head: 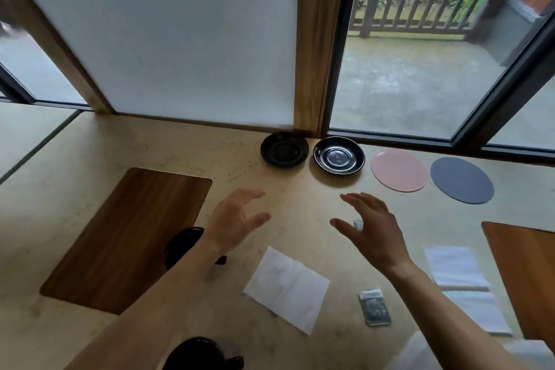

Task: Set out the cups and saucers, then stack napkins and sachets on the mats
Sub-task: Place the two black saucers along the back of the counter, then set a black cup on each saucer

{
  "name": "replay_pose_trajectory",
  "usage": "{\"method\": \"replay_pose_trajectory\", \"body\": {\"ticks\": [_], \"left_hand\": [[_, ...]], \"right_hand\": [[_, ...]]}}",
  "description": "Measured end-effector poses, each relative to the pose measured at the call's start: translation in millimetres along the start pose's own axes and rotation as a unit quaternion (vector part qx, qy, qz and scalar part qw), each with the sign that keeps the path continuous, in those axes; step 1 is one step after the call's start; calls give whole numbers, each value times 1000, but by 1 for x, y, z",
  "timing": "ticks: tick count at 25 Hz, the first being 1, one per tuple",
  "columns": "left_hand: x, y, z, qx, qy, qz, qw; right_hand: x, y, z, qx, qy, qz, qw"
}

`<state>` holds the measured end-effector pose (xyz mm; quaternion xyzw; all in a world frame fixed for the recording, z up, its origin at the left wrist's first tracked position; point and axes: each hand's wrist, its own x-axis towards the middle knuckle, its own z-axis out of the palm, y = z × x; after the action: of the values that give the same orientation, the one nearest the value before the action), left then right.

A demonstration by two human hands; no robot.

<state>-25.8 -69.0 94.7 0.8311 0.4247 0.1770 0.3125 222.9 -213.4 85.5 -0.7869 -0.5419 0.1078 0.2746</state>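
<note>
Two black saucers are seen side by side at the far edge of the pale table [168,156], against the window frame: a matte-looking left saucer [284,149] and a glossy right saucer [339,155], close together but not touching. To their right, a pink round mat [398,170] and a grey round mat [461,180] are laid flat, just apart from each other.

Two black cups are found nearer the person. One cup [183,245] is placed at the right edge of a dark wooden rectangular mat [126,240] and is partly hidden by the left forearm; the second cup [198,353] is cut off by the bottom edge of the frame.

A white napkin [286,288] is laid flat between the forearms. A small grey sachet [374,308] is found just to its right, and a further small sachet [358,224] is glimpsed beside the right thumb. More white napkins [456,267] are spread at the right, beside a second wooden mat [522,273] partly out of view.

The left hand [234,221] and the right hand [371,227] are held above the table, palms turned toward each other, with fingers spread and loosely curved. Nothing is grasped by either hand, and neither is in contact with any object.
</note>
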Motion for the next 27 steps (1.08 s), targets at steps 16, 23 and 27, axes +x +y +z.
{"method": "replay_pose_trajectory", "body": {"ticks": [16,23,27], "left_hand": [[-90,-109,-87,9,-9,-9,1000],[-93,-153,-94,-18,-48,-15,999],[-92,-169,-92,-39,-100,-30,994]], "right_hand": [[-47,-141,93,51,-50,-2,997],[-43,-157,130,53,-83,18,995],[-45,-158,149,52,-105,44,992]]}}
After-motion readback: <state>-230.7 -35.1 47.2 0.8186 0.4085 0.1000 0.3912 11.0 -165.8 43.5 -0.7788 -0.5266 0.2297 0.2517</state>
